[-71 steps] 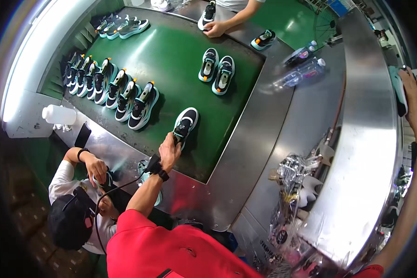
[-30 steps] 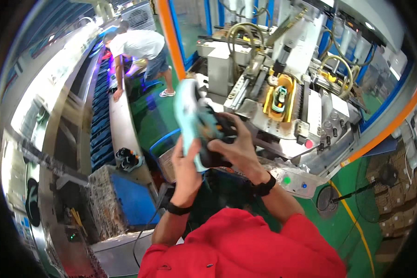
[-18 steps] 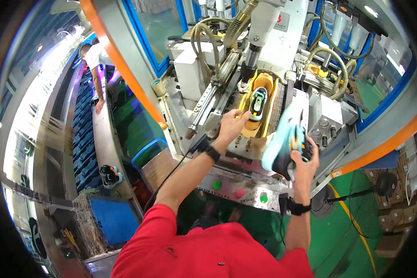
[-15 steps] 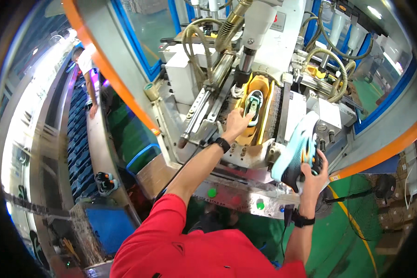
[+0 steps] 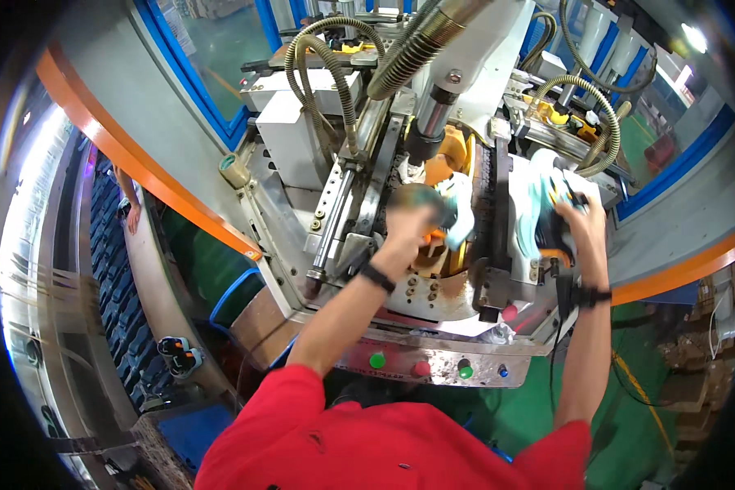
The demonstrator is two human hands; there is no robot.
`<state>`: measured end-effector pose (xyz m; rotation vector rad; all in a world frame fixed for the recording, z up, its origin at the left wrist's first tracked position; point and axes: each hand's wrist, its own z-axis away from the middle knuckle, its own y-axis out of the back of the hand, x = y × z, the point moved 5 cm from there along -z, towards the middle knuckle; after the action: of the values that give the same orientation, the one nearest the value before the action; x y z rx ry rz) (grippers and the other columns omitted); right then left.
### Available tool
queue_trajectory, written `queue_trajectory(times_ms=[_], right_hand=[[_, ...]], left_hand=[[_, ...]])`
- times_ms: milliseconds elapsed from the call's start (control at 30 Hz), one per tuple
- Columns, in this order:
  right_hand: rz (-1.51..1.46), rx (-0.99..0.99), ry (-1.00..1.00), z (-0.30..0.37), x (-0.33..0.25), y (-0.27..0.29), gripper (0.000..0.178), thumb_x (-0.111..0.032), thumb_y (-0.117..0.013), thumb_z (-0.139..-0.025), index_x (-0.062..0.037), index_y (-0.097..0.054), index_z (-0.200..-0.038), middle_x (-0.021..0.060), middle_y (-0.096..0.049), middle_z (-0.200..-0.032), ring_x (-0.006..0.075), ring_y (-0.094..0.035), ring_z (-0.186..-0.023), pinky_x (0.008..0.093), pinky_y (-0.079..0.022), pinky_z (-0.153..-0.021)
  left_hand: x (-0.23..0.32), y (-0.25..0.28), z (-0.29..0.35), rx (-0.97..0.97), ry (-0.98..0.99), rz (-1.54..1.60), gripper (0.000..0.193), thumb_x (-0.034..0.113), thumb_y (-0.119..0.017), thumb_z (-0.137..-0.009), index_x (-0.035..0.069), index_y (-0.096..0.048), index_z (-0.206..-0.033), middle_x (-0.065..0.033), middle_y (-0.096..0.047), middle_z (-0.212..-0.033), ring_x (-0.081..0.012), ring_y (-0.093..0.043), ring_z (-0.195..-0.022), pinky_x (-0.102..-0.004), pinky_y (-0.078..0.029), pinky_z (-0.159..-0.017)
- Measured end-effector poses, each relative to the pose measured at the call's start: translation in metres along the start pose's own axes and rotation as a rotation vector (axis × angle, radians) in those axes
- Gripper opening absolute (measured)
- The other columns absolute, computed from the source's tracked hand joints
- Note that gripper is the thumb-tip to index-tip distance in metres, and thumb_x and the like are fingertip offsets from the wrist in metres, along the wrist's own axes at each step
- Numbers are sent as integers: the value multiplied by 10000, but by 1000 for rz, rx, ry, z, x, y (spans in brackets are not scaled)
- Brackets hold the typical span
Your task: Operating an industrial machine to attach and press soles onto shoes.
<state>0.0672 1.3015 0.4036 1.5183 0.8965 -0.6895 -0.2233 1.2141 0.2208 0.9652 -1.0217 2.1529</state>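
Overall, a large white-housed pressing machine (image 5: pixel 294 151) fills the view, and the yellow cradle (image 5: pixel 455 147) at its centre is taken as reference. To the cradle's left, well apart, curves an orange-edged frame (image 5: pixel 122 175); farther left runs a narrow counter (image 5: pixel 151 265), bearing a dark pair of shoes (image 5: pixel 180 358) and a co-worker's hand (image 5: pixel 134 219). Nearer the wearer than the cradle sits a metal control panel (image 5: pixel 400 353). Above and left of the cradle, a thick ribbed hose (image 5: pixel 420 53) and a dark-ended cylinder (image 5: pixel 429 126) slant down toward it. Two pale turquoise and black shoes are in hand. The first shoe (image 5: pixel 461 214) is tilted at the cradle's near part, while the second shoe (image 5: pixel 532 208) is to the cradle's right. The left hand (image 5: pixel 407 227) appears to have its grip closed on the first shoe; blur conceals the fingertips and any contact with the cradle. The right hand (image 5: pixel 584 224) has its grip pinching the dark upper of the second, the pale side turned cradleward. Judged from this, holding by the upper leaves the pale side uncovered, and holding one shoe aside keeps the cradle accessible to the other hand. Regarding markings, small lettering runs along the panel beneath a green button (image 5: pixel 377 360), not legible; no brand or label can be read on either shoe.
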Motion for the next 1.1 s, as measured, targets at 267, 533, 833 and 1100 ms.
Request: queue_trajectory(times_ms=[267, 533, 833, 1100], right_hand=[[369, -418, -75, -81, -7, -211, 567, -287, -792, -602, 53, -629, -1026, 241, -677, -1031, 362, -660, -979, 394, -518, -838], [615, -28, 226, -53, 40, -318, 396, -190, -618, -787, 48, -471, -1067, 252, -674, -974, 395, -679, -877, 466, -542, -776], [23, -94, 587, 161, -69, -217, 179, -108, -603, -831, -25, -630, -987, 159, -625, -770, 364, -617, -703, 433, -503, -664], [79, -617, 632, 337, 88, -334, 207, -162, -653, -795, -92, -610, -984, 93, -576, -992, 296, -573, -1005, 410, -525, -764]], left_hand=[[53, 134, 231, 92, -64, -220, 258, 124, -649, -846, -63, -645, -1023, -96, -655, -913, -122, -605, -824, -256, -484, -715], [61, 251, 355, 550, -366, 47, 196, 88, -637, -871, -62, -614, -994, -96, -685, -927, -146, -670, -803, -271, -543, -756], [4, 271, 395, 811, -411, 265, 184, 171, -632, -887, -1, -638, -951, -64, -654, -887, -167, -658, -786, -346, -569, -661], [-7, 225, 390, 715, -385, 232, 209, 208, -613, -899, 21, -636, -990, -77, -686, -942, -202, -681, -804, -352, -546, -665]])
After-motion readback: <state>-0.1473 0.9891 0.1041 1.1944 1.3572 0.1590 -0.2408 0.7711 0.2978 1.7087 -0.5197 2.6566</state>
